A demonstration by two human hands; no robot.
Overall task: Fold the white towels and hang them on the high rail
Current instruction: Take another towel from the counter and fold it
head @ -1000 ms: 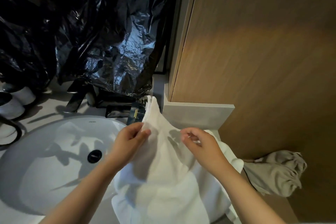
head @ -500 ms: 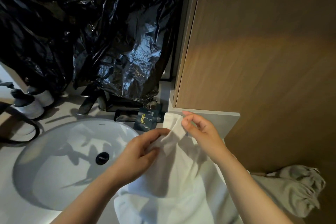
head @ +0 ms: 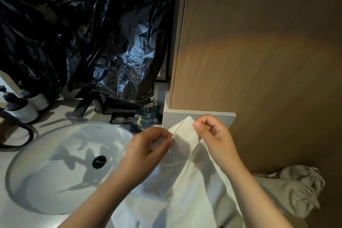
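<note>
Bathroom vanity with a pale grey tabletop (head: 55, 116) in the lower left of the frame.

- White oval sink basin (head: 55, 181), sunk into the tabletop, with a round black drain (head: 99, 161) at its centre.
- Crumpled glossy black plastic sheeting (head: 92, 33), upper left, reaching down to the tabletop.
- Dark angular tap (head: 83, 105), below the sheeting and behind the basin.
- Two grey-and-black pump bottles (head: 24, 109), left edge.
- Dark sachet with gold lettering (head: 144, 120), centre, beside a grey ledge (head: 218, 115).
- Brown wood-grain wall panel (head: 259, 42), filling the right half.
- Crumpled grey-beige cloth (head: 292, 192), lower right.
- White terry towel (head: 185, 190), lower centre, bunched over the basin's right rim, with its top edge lifted to mid-frame in front of the ledge.
- Left hand (head: 146, 150), centre: grip closed, thumb and fingers pinching the towel's lifted edge.
- Right hand (head: 214, 135), just right of it: grip closed, pinching the towel's raised corner.
</note>
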